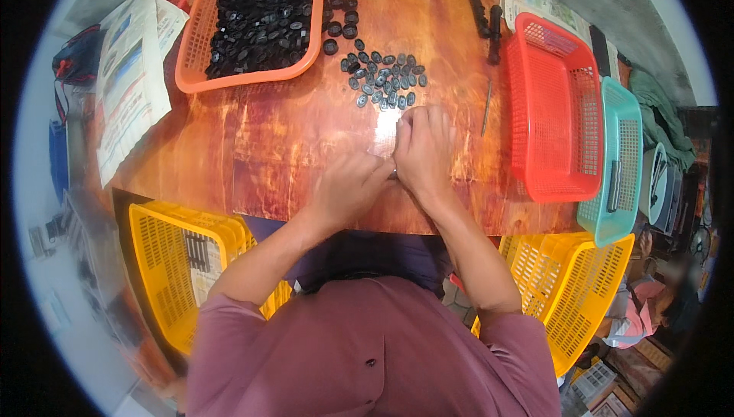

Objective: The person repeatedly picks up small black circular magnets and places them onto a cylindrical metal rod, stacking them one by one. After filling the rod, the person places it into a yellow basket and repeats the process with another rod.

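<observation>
Close together above the wooden table point(298, 119), both hands are closed with fingers curled. My left hand point(348, 186) presses its fingertips toward the base of my right hand point(422, 151). A small dark, shiny bit point(393, 175) shows where they meet; its kind is too small to tell. Just beyond the right hand's knuckles lies a loose group of small black oval parts point(388, 81), several with a lighter ring in the middle. What the right fingers hold, if anything, is hidden.
An orange basket point(248, 79) heaped with black parts stands far left, with black round pieces point(350, 18) beside it. Right lie a thin metal rod point(486, 107) and black tools point(495, 33). Red point(562, 188) and teal baskets point(612, 230) stand rightward; yellow crates point(164, 279) flank me.
</observation>
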`<action>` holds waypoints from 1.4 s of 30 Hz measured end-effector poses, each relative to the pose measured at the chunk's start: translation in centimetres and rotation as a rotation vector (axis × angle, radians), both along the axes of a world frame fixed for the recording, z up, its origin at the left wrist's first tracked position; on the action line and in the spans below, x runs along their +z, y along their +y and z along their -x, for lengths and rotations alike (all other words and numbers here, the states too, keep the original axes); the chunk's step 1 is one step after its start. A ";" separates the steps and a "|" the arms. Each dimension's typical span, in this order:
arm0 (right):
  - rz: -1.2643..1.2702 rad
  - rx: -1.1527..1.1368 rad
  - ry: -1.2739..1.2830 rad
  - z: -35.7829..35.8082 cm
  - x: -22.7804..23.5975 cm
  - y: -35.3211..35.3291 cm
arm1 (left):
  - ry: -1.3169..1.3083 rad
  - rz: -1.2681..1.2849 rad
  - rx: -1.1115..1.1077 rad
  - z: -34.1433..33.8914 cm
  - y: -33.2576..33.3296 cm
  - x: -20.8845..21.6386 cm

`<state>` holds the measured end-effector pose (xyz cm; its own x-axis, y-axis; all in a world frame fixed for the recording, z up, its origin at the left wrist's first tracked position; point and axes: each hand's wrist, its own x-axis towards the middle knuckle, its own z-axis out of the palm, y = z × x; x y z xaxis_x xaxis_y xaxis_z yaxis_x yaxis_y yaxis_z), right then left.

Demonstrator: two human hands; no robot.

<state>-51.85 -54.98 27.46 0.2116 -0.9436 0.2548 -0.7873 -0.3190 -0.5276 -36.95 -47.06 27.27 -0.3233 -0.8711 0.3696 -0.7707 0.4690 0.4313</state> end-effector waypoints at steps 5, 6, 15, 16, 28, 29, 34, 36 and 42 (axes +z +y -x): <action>0.030 -0.002 -0.023 0.3 -1.1 0.3 | 0.040 0.054 0.020 0.4 0.5 -0.5; 0.020 0.004 -0.032 0.1 -1.4 0.2 | 0.031 0.029 0.016 0.2 0.4 -0.8; -0.102 -0.089 -0.316 -1.0 -1.1 -0.8 | -0.223 0.053 0.046 -0.9 0.2 0.2; -0.083 -0.140 -0.346 0.2 -3.8 -1.8 | -0.263 -0.004 0.116 -0.1 -0.1 -1.1; -0.156 -0.009 -0.515 2.5 -3.3 -2.2 | 0.678 -0.051 0.782 -17.5 21.5 10.1; -0.123 0.011 -0.495 2.9 -3.7 -2.5 | 0.711 -0.270 1.008 -19.6 23.9 11.7; -0.079 0.052 -0.424 3.3 -4.7 -3.3 | 0.977 0.108 1.693 -32.0 36.6 2.0; -0.074 0.066 -0.375 4.8 -5.9 -4.7 | 1.360 0.034 1.766 -36.1 42.6 -4.7; -0.049 0.008 -0.229 3.2 -4.3 -3.2 | 2.091 0.457 2.079 -38.2 52.4 -26.3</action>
